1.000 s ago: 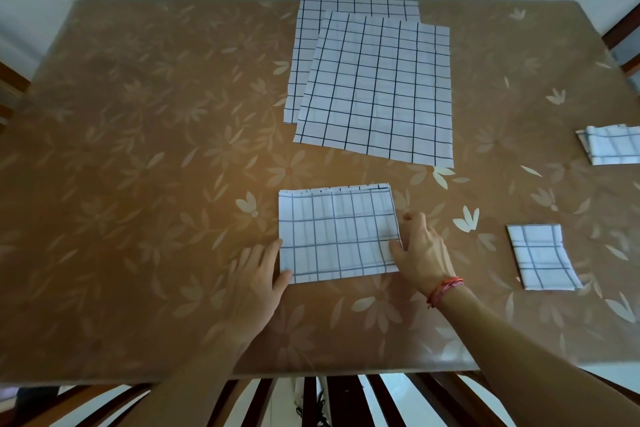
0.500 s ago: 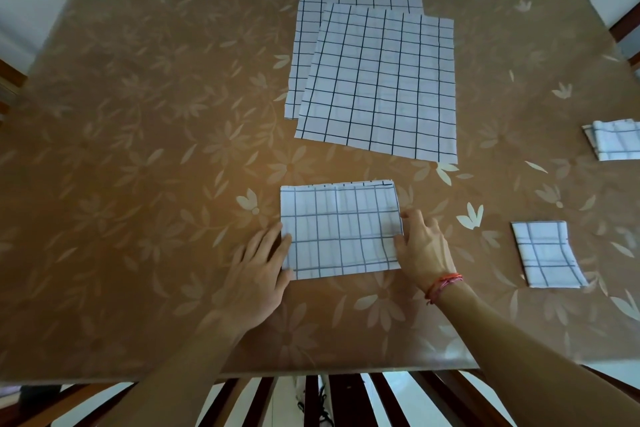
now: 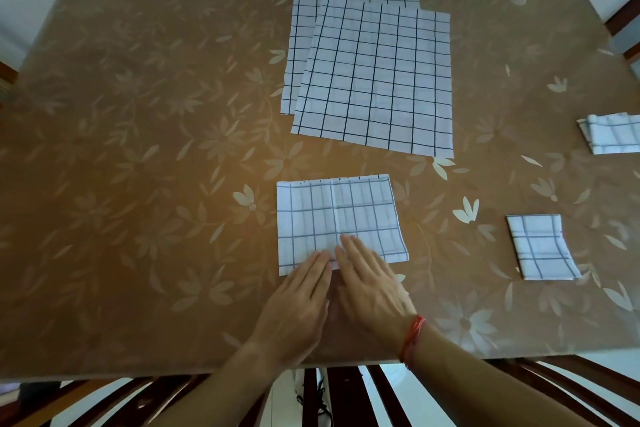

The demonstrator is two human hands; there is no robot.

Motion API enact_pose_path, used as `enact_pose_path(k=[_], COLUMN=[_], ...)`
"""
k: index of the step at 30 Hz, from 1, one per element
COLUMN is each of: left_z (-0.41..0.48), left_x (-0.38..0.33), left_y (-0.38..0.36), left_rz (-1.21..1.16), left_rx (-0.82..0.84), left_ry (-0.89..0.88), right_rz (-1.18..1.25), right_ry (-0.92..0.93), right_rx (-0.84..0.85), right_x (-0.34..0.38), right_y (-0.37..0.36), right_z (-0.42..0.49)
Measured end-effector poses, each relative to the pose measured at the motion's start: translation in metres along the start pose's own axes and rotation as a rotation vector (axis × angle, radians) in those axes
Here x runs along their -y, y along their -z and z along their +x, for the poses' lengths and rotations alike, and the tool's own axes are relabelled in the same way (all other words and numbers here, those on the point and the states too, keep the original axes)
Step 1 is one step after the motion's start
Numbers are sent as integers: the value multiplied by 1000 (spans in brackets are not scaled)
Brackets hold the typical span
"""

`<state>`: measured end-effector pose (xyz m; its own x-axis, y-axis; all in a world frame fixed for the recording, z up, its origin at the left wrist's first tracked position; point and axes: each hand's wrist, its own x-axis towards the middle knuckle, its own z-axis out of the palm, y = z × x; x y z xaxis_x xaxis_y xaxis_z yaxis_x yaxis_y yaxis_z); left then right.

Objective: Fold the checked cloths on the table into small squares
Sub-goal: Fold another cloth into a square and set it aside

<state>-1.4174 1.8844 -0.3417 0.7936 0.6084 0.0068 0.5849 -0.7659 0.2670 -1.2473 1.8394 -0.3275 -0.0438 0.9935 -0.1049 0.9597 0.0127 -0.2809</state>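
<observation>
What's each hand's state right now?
Left hand: open, flat, fingertips on the near edge of the half-folded cloth.
Right hand: open, flat, fingers resting on the same near edge.

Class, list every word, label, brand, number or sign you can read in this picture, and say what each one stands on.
None: no readable text anywhere in this view.
The half-folded cloth, the upper flat cloth, the lower flat cloth, the near folded square and the far folded square bear only grid lines.
The table cover bears only a flower pattern.
The red wrist band shows no writing.
</observation>
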Motion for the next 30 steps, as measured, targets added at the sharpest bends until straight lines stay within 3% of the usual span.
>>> enact_pose_path(k=[3,9,16,23,30], left_z=[-4,-7,-32,-37,-36], left_x=[-6,-3,16,19,20], left_y=[-3,-4,5,9,12], left_rz=[27,81,125,138,100], left_rx=[30,86,140,182,182], left_ry=[-11,-1,181,159,161], right_rz=[-98,-151,-165,-119,-213], right_ry=[91,53,-17,106,-3], right_rx=[32,96,149,152,162], right_x=[8,9,16,42,8], right_y=[-10,-15,-10,-18,-17], right_z=[-14,-16,-13,-9,-28])
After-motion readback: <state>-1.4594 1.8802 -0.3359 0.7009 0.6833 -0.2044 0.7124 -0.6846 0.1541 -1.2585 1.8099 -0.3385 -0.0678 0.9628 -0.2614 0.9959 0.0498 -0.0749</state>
